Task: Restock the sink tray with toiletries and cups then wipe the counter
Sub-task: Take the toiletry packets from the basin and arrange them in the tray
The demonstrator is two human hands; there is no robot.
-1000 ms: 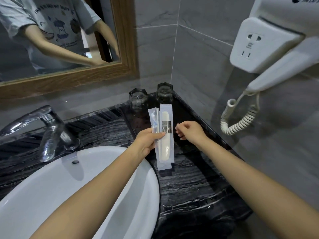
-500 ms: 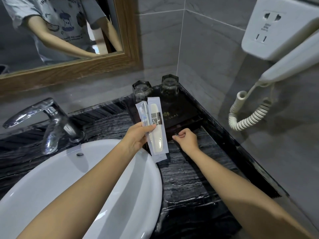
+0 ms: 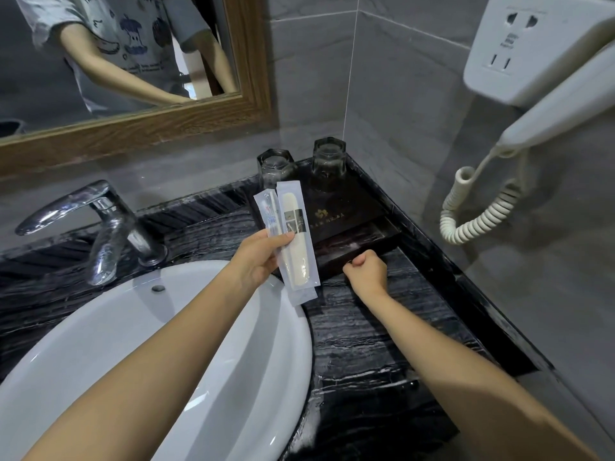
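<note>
My left hand [image 3: 256, 257] holds two sealed toiletry packets upright over the sink's right rim: a narrow clear toothbrush packet [image 3: 266, 211] and a longer white comb packet [image 3: 294, 234]. Behind them, a dark wooden tray [image 3: 349, 204] sits in the counter's back right corner. Two upturned glass cups [image 3: 274, 164] [image 3: 328, 159] stand on its far edge. A shallow drawer [image 3: 359, 242] sticks out of the tray's near side and looks dark inside. My right hand [image 3: 366, 271] is closed in a fist on the drawer's front edge.
The white basin [image 3: 199, 344] fills the lower left, with a chrome tap [image 3: 100, 221] behind it. Black marble counter [image 3: 366, 327] runs along the right wall. A wall hair dryer [image 3: 549, 104] with a coiled cord [image 3: 479, 214] hangs above the tray. A wood-framed mirror [image 3: 253, 61] is on the back wall.
My right hand dropped from beside the packets to the tray's front edge, closed there, and the drawer now stands out from the tray. My left hand kept hold of the packets.
</note>
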